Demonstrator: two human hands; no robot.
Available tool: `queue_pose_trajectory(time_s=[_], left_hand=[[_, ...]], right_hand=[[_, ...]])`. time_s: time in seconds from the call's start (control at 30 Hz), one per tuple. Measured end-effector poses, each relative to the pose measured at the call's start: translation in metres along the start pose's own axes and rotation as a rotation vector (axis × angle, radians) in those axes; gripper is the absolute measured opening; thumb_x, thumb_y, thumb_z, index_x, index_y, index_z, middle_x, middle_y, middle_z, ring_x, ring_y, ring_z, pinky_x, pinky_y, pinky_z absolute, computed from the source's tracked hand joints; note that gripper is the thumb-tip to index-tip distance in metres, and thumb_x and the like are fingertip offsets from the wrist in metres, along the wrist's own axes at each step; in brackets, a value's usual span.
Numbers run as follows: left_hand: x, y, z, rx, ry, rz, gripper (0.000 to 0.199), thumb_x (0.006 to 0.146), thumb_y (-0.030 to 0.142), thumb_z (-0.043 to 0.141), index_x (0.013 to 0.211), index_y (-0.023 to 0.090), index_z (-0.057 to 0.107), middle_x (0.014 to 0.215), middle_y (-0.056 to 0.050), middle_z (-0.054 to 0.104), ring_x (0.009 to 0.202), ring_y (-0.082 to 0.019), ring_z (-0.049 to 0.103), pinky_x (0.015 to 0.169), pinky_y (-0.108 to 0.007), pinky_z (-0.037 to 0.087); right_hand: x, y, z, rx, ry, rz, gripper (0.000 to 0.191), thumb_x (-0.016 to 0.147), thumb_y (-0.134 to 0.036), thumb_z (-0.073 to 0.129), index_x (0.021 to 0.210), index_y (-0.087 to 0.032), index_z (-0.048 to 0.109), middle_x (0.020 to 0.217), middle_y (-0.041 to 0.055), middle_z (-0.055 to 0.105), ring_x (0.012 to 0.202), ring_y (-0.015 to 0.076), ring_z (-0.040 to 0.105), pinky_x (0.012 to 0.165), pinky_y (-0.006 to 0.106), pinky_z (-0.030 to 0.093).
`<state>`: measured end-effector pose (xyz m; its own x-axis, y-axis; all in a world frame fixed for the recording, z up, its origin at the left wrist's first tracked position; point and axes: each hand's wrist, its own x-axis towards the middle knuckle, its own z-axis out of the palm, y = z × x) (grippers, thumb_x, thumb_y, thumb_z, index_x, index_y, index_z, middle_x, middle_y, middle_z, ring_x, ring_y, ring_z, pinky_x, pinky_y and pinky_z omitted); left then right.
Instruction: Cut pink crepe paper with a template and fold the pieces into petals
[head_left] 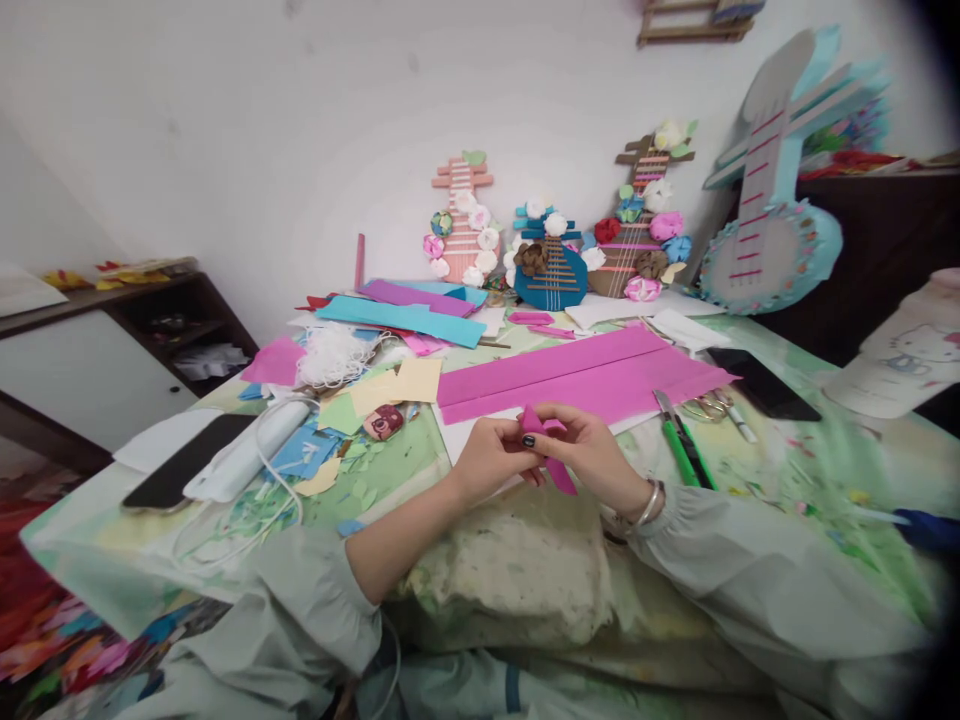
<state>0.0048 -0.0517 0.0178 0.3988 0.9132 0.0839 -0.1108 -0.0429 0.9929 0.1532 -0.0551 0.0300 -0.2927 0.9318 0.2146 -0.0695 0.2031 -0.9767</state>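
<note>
Between my two hands is a small folded piece of magenta paper [559,472], held over the near edge of the table. My left hand [491,455] pinches it from the left, fingertips partly hidden behind the paper. From the other side my right hand [581,440] grips it, thumb on top and fingers curled behind. Just beyond my hands lies a wide magenta paper sheet [570,372] with a lengthwise crease, on top of a white sheet. A green utility knife [681,448] rests to the right of my right hand.
Paper instrument models [551,270] with paper flowers stand along the wall. Left are a phone [187,465], a white power strip [238,462], white string [337,352] and paper scraps. Right are scissors [709,405], another phone [765,383] and a white bottle [896,350].
</note>
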Motion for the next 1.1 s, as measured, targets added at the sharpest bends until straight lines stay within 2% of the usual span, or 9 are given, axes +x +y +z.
queue_pose_trajectory(time_s=[0.07,0.17,0.27,0.37,0.53,0.67,0.87,1.0,1.1], left_hand=[[-0.001,0.001,0.003,0.004,-0.016,-0.003,0.011,0.063,0.019,0.071,0.066,0.010,0.065,0.051,-0.003,0.064,0.047,-0.016,0.064,0.047,-0.024,0.053],[-0.003,0.002,0.006,0.016,-0.047,0.001,0.010,0.067,0.019,0.068,0.067,0.010,0.066,0.052,-0.005,0.065,0.047,-0.016,0.064,0.047,-0.024,0.053],[-0.005,0.002,0.006,0.025,-0.070,0.010,0.015,0.071,0.024,0.068,0.070,0.009,0.067,0.053,-0.005,0.066,0.046,-0.015,0.064,0.047,-0.023,0.053],[-0.006,0.002,0.007,0.025,-0.093,0.013,0.023,0.074,0.032,0.068,0.072,0.010,0.068,0.054,-0.005,0.066,0.047,-0.015,0.064,0.048,-0.024,0.053],[-0.008,0.002,0.008,0.030,-0.130,0.008,0.033,0.073,0.042,0.070,0.067,0.010,0.067,0.056,-0.007,0.067,0.048,-0.015,0.064,0.049,-0.024,0.055],[-0.009,0.004,0.008,0.048,-0.146,0.002,0.036,0.072,0.044,0.071,0.068,0.008,0.069,0.057,-0.009,0.068,0.049,-0.016,0.065,0.051,-0.025,0.056],[-0.010,0.007,0.010,0.054,-0.160,-0.010,0.036,0.073,0.042,0.071,0.066,0.007,0.069,0.057,-0.010,0.068,0.048,-0.015,0.064,0.051,-0.024,0.055],[-0.011,0.008,0.010,0.021,-0.144,-0.021,0.035,0.071,0.040,0.073,0.063,0.006,0.069,0.056,-0.010,0.068,0.048,-0.016,0.065,0.050,-0.024,0.055],[-0.008,0.010,0.004,-0.018,-0.069,-0.010,0.033,0.071,0.039,0.074,0.069,0.006,0.070,0.058,-0.010,0.069,0.050,-0.016,0.066,0.052,-0.024,0.055]], right_hand=[[-0.001,-0.002,0.000,0.031,0.016,-0.024,0.022,0.068,-0.032,0.075,0.083,-0.018,0.065,0.077,0.0014,0.063,0.061,0.0135,0.060,0.052,0.025,0.049],[-0.002,-0.003,0.001,0.135,-0.055,0.018,0.021,0.072,-0.035,0.073,0.079,-0.018,0.062,0.066,-0.0014,0.059,0.047,0.0120,0.056,0.044,0.026,0.047],[-0.003,-0.005,0.001,0.248,-0.112,0.067,0.025,0.071,-0.039,0.073,0.077,-0.018,0.059,0.059,-0.0031,0.057,0.039,0.0124,0.054,0.037,0.027,0.045],[-0.003,-0.007,0.001,0.331,-0.082,0.090,0.026,0.069,-0.039,0.076,0.074,-0.018,0.061,0.059,-0.0035,0.057,0.040,0.0107,0.052,0.036,0.025,0.043],[-0.004,-0.010,0.002,0.411,0.003,0.136,0.024,0.063,-0.035,0.081,0.075,-0.018,0.069,0.067,0.0001,0.065,0.054,0.0105,0.058,0.044,0.020,0.046],[-0.005,-0.011,0.000,0.408,-0.011,0.141,0.025,0.068,-0.037,0.077,0.081,-0.017,0.072,0.069,0.0028,0.068,0.052,0.0122,0.059,0.043,0.023,0.046],[-0.003,-0.011,-0.002,0.423,-0.015,0.101,0.023,0.076,-0.038,0.071,0.086,-0.017,0.073,0.072,0.0039,0.071,0.059,0.0135,0.063,0.054,0.025,0.050],[-0.002,-0.011,-0.003,0.416,0.042,0.071,0.026,0.077,-0.041,0.070,0.089,-0.017,0.073,0.084,0.0058,0.073,0.081,0.0156,0.066,0.071,0.025,0.050],[-0.001,-0.008,-0.008,0.362,0.051,0.092,0.033,0.077,-0.047,0.068,0.093,-0.018,0.072,0.094,0.0062,0.072,0.092,0.0167,0.064,0.079,0.027,0.049]])
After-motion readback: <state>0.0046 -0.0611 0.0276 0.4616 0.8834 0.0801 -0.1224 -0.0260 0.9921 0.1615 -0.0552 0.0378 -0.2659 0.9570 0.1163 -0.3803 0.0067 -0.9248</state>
